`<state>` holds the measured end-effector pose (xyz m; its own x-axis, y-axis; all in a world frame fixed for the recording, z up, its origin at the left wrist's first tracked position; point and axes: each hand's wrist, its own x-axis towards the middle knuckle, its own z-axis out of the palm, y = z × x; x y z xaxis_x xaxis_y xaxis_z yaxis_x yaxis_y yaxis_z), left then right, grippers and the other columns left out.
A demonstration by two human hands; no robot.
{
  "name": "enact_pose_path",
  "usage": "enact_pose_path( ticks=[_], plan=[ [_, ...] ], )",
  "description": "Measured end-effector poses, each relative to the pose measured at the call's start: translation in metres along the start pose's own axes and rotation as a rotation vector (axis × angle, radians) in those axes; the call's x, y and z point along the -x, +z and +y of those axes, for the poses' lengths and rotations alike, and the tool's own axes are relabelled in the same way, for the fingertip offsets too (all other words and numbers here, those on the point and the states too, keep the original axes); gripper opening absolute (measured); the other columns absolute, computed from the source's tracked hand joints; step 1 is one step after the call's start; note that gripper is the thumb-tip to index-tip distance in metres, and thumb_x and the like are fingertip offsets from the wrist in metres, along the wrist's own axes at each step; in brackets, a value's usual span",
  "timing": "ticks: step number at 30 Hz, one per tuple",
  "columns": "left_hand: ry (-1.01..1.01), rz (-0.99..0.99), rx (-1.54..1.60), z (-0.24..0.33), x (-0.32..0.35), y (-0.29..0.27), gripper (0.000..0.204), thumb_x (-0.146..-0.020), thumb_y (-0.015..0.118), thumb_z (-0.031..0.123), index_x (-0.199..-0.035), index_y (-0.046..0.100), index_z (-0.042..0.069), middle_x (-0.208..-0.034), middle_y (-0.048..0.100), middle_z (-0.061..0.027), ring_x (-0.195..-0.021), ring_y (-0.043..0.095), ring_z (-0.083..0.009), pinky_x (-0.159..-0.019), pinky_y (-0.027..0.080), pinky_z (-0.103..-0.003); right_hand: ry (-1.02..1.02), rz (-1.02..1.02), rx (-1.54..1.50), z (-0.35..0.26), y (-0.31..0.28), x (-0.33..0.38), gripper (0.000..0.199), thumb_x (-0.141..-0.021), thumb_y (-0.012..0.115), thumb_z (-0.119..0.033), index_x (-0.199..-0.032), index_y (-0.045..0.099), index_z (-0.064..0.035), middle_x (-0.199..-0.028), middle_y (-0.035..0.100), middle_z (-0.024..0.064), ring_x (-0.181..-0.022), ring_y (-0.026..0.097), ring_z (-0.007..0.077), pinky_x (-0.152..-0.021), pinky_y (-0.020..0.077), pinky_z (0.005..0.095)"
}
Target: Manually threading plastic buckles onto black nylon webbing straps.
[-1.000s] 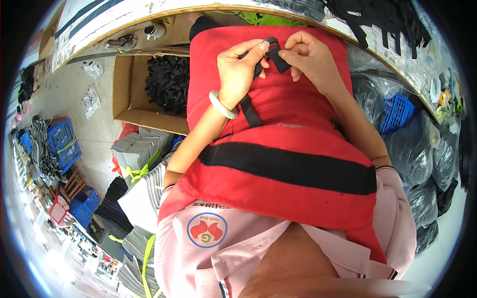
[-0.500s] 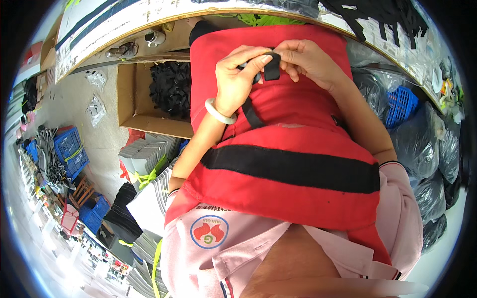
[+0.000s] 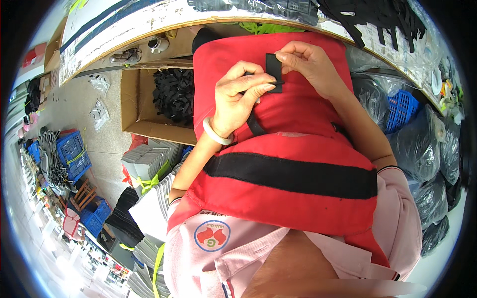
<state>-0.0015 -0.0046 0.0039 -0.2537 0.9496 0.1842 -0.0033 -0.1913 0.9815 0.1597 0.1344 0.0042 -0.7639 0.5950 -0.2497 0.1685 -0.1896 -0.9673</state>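
Observation:
Over the red apron (image 3: 298, 119) on my lap, my right hand (image 3: 314, 67) pinches the upper edge of a short black fabric strip (image 3: 273, 63) between thumb and fingertips. The strip hangs flat and upright. My left hand (image 3: 242, 92), with a pale bangle at the wrist, is closed beside the strip's lower part. Its thumb and forefinger point at the strip, and a thin dark piece shows between their tips, crossing the strip. More of something dark lies within the left palm, mostly covered by the fingers, so its kind cannot be made out.
A cardboard box (image 3: 136, 107) of many black strip pieces stands left of my lap. A white worktable (image 3: 159, 20) curves across the far side, with black straps (image 3: 370, 20) on it. Bundled grey sheets (image 3: 151, 156) lie at left; black plastic bags (image 3: 415, 149) and a blue basket (image 3: 401, 110) at right.
The black strip, folded over at the left fingertips before, now hangs straightened from my right hand. My left hand has shifted slightly lower, to the strip's lower part.

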Motion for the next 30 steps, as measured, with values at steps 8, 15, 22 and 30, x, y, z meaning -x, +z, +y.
enact_pose_path(
  ticks=[8, 15, 22, 30],
  plan=[
    [-0.061, 0.051, 0.037, 0.010, 0.011, -0.006, 0.012, -0.081, 0.068, -0.005, -0.092, 0.072, -0.001, -0.090, 0.061, -0.0046, -0.061, 0.055, -0.0059, -0.052, 0.043, -0.019, -0.055, 0.025, -0.118, 0.006, 0.016, -0.007, 0.013, -0.092, 0.062, -0.014, -0.093, 0.057, -0.0018, -0.083, 0.065, 0.0049, -0.073, 0.062, 0.0095, -0.066, 0.0508, 0.0231],
    [-0.205, 0.421, -0.400, 0.056, 0.046, -0.085, 0.019, -0.080, 0.068, -0.006, -0.098, 0.070, 0.000, -0.095, 0.065, -0.0048, -0.061, 0.055, -0.0069, -0.050, 0.043, -0.020, -0.022, -0.264, -0.104, 0.010, 0.060, -0.026, 0.024, -0.096, 0.056, -0.012, -0.117, 0.051, -0.0022, -0.096, 0.064, 0.0070, -0.085, 0.062, 0.0107, -0.077, 0.0506, 0.0244],
    [-0.365, 0.402, -0.178, 0.066, 0.048, -0.073, 0.072, -0.077, 0.066, -0.009, -0.142, 0.040, 0.009, -0.127, 0.059, -0.0083, -0.067, 0.059, -0.0064, -0.049, 0.046, -0.019, 0.118, -0.469, -0.016, -0.001, 0.074, -0.024, 0.020, -0.097, 0.056, -0.014, -0.113, 0.059, -0.0024, -0.093, 0.061, 0.0009, -0.076, 0.052, 0.0043, -0.069, 0.0453, 0.0198],
    [-0.337, 0.063, 0.125, 0.021, 0.013, -0.027, 0.081, -0.077, 0.063, -0.014, -0.147, 0.030, 0.010, -0.134, 0.051, -0.0110, -0.072, 0.060, -0.0081, -0.060, 0.050, -0.019, 0.234, -0.360, -0.025, -0.012, 0.048, -0.020, 0.020, -0.090, 0.064, -0.020, -0.093, 0.064, -0.0007, -0.069, 0.060, 0.0004, -0.057, 0.051, 0.0055, -0.053, 0.0406, 0.0189]
  ],
)
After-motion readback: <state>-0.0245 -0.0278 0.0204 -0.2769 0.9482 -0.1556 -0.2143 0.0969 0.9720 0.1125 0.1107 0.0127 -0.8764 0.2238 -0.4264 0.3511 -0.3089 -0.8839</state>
